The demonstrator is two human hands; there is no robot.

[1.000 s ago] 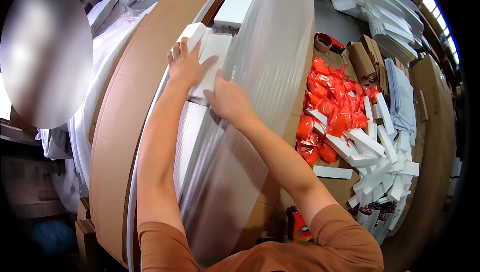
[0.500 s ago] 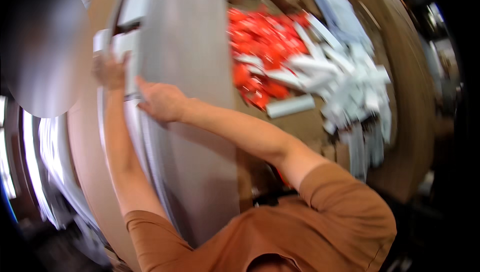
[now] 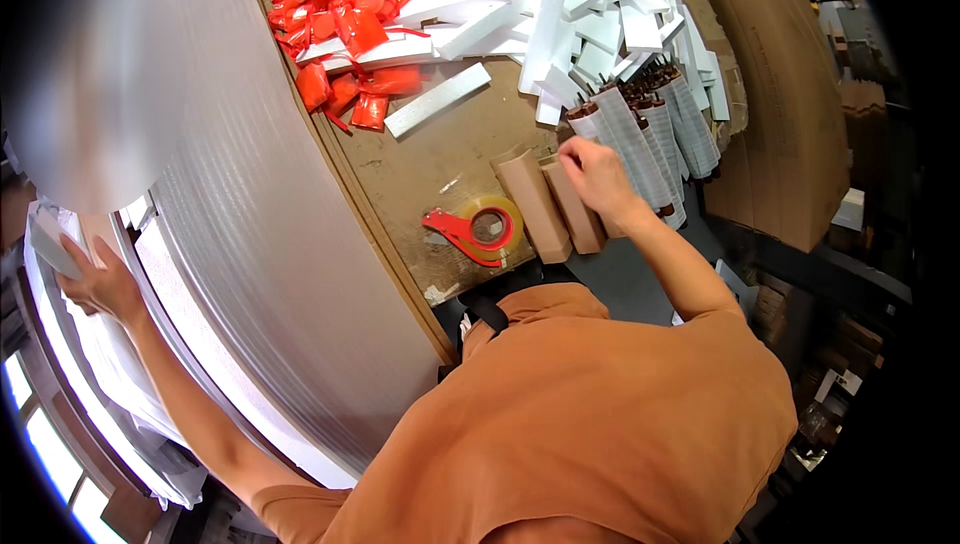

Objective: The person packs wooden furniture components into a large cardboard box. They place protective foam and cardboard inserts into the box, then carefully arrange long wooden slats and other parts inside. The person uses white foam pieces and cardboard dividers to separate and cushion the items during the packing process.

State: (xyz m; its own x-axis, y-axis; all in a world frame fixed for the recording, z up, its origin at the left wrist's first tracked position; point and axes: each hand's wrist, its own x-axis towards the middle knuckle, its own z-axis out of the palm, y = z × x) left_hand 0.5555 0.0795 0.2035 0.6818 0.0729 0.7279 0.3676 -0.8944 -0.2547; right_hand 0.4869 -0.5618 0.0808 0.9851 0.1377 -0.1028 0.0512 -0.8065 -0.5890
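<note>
My left hand point(image 3: 98, 284) is stretched far out to the left and grips a flat white box point(image 3: 52, 240) among white plastic bags. My right hand point(image 3: 597, 172) is over the brown cardboard worktop point(image 3: 440, 159), its fingers touching the top end of a rolled, wrapped bundle point(image 3: 630, 154) that stands beside two brown cardboard boxes point(image 3: 550, 206). Whether the fingers close around the bundle I cannot tell. A wide sheet of clear ribbed film point(image 3: 260, 214) runs between my two arms.
A red tape dispenser with a yellowish roll point(image 3: 478, 227) lies near the worktop's front edge. Red packets point(image 3: 345, 14) are heaped at the back left, white flat boxes point(image 3: 560, 4) at the back. More wrapped bundles point(image 3: 685, 119) stand to the right by a cardboard wall point(image 3: 790, 114).
My right hand left the film and white box on the left and swung right to the wrapped bundles. My head turned right; my left hand stays on the white box.
</note>
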